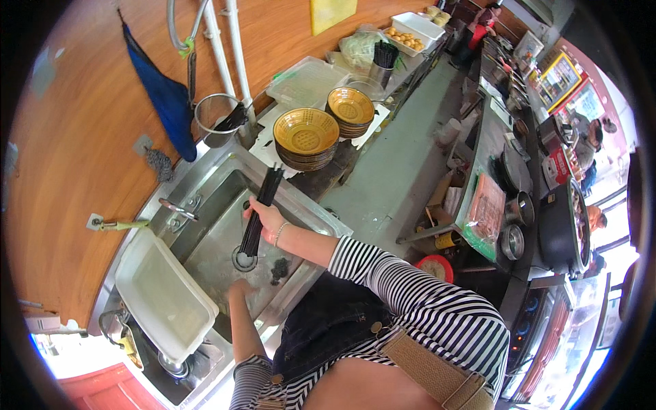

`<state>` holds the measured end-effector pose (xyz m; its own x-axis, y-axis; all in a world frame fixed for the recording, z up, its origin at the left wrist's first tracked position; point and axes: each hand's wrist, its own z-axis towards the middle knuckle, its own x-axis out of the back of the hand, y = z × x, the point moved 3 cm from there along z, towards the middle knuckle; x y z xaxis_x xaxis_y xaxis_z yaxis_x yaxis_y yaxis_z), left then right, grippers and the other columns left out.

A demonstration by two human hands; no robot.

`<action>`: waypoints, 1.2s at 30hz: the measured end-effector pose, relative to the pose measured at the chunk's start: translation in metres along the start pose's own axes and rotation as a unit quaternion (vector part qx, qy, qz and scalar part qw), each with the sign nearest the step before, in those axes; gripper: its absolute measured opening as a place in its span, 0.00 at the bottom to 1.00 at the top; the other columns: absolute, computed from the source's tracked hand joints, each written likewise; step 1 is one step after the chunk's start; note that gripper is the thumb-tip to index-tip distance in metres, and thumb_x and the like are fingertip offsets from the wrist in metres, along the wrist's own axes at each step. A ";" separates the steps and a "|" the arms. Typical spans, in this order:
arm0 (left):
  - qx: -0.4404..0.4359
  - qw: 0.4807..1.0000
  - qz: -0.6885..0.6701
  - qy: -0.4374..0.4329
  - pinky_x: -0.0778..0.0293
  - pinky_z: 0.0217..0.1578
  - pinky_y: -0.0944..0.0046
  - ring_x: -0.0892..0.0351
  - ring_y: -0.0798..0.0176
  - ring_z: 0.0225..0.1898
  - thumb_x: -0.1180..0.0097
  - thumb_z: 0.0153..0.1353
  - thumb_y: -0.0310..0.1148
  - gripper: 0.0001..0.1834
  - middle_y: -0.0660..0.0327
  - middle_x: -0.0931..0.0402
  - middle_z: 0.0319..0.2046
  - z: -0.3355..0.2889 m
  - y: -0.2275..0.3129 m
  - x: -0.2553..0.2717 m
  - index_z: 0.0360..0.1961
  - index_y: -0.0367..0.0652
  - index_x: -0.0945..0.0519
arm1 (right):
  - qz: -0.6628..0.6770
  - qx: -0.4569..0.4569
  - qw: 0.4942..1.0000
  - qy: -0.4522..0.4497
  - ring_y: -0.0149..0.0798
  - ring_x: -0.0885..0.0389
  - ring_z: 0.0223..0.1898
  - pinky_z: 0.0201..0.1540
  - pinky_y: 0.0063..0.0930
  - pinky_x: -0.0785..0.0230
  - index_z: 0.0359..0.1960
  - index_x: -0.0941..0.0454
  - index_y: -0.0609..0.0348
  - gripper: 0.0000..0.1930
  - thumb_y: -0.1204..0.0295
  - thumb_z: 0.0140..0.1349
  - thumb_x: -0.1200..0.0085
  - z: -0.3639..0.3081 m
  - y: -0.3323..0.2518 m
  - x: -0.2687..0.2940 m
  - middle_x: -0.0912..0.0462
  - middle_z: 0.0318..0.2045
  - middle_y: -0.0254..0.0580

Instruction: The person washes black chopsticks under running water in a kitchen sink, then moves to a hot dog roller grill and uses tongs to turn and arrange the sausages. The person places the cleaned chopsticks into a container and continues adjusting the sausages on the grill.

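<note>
White tub: a big white plastic tub [162,295] sits at the left end of the sink
Sink: the shiny metal sink [225,205] has a round drain [244,260] at the bottom
Left hand: the left hand [240,287] is low in the sink, near the drain; I cannot tell if it is open or closed
Chopsticks: a bunch of long black chopsticks [260,215] stands up in the sink, ends down at the drain
Right hand: the right hand [266,213] is closed tight around the chopsticks
Bowls: two stacks of yellow and brown bowls [306,137] sit on the counter behind the sink
</note>
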<state>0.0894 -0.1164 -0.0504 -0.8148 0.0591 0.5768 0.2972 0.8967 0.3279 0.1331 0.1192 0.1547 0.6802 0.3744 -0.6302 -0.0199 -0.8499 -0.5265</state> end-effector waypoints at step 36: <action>0.196 0.900 -0.306 0.239 0.30 0.27 0.67 0.26 0.70 0.26 0.45 0.56 0.31 0.08 0.63 0.23 0.26 -0.104 0.124 -0.046 0.35 0.39 0.22 | -0.400 0.525 0.650 0.377 0.46 0.36 0.45 0.52 0.38 0.43 0.36 0.19 0.56 0.20 0.54 0.48 0.35 0.257 -0.669 0.303 0.33 0.39 0.47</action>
<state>0.2159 -0.0532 0.0413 -0.4304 -0.6105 0.6648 -0.4089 0.7885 0.4594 0.1646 0.8963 0.1693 0.9386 -0.0827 0.3349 0.3407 0.3735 -0.8628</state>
